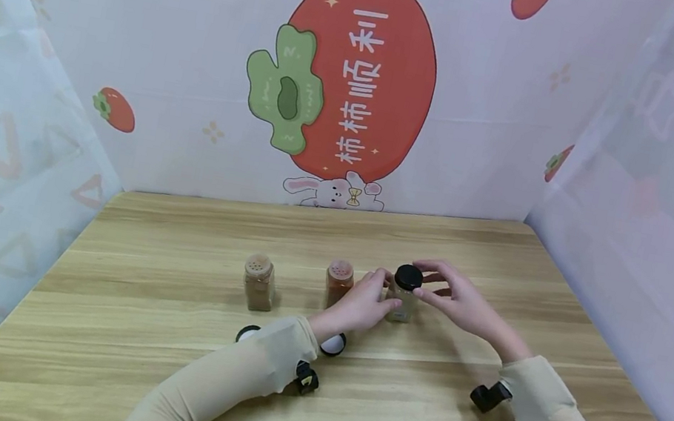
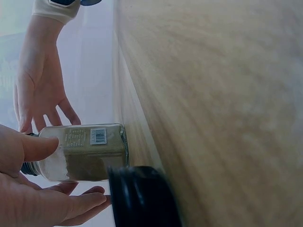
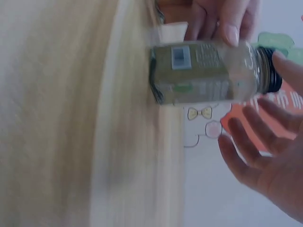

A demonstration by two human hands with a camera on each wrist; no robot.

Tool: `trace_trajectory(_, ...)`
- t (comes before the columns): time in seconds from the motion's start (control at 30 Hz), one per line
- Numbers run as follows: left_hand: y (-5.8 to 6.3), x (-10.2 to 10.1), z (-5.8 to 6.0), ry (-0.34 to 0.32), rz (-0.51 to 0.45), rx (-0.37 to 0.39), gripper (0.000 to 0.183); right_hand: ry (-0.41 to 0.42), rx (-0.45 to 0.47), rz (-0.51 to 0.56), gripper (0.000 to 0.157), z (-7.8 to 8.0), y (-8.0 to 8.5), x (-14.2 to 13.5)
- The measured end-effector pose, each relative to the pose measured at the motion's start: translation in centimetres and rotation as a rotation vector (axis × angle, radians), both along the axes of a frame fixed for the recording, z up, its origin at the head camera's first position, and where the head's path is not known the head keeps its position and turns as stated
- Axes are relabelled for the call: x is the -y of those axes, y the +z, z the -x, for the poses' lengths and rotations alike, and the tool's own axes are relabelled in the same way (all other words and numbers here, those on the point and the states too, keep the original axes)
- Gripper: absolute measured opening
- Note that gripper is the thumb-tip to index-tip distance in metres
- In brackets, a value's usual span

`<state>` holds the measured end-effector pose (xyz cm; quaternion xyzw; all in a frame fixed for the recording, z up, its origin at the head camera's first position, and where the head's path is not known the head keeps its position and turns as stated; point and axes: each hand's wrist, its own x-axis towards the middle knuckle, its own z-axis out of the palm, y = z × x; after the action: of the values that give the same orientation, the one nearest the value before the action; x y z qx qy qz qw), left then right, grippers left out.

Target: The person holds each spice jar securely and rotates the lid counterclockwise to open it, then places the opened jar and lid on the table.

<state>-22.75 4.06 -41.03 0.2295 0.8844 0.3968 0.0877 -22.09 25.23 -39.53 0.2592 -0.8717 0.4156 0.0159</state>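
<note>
A glass spice jar with a black lid stands upright on the wooden table, part full of a greenish-brown powder. My left hand grips the jar's body from the left; its thumb lies across the glass in the left wrist view. At the lid, my right hand pinches from the right with thumb and forefinger. The remaining fingers of that hand are spread apart in the right wrist view. A barcode label shows on the jar's side.
Left of the hands stand two lidless shakers with perforated tops, one with brown powder and one with red-brown powder. Two black lids lie nearer me, one beside the left wrist, another partly behind the sleeve. A printed cloth backdrop encloses the table.
</note>
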Motion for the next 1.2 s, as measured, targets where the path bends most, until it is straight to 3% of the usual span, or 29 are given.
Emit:
trace_trajectory(0.3,0.0,0.1,0.0,-0.004,-0.005,-0.005,0.044,-0.146,-0.062,0.002,0.048,-1.2,-0.3,1.4)
trace_trajectory(0.63,0.0,0.0,0.0,-0.003,-0.002,0.011,0.045,-0.237,-0.084,0.011,0.049,-1.4,-0.4,2.3)
trace_trajectory(0.9,0.0,0.0,0.0,-0.004,-0.003,-0.009,0.043,-0.229,-0.100,0.014,0.044,-1.3,-0.4,2.4)
trace_trajectory(1.2,0.0,0.1,0.1,-0.010,-0.012,-0.012,0.043,-0.151,-0.076,0.026,0.040,-1.1,-0.5,2.0)
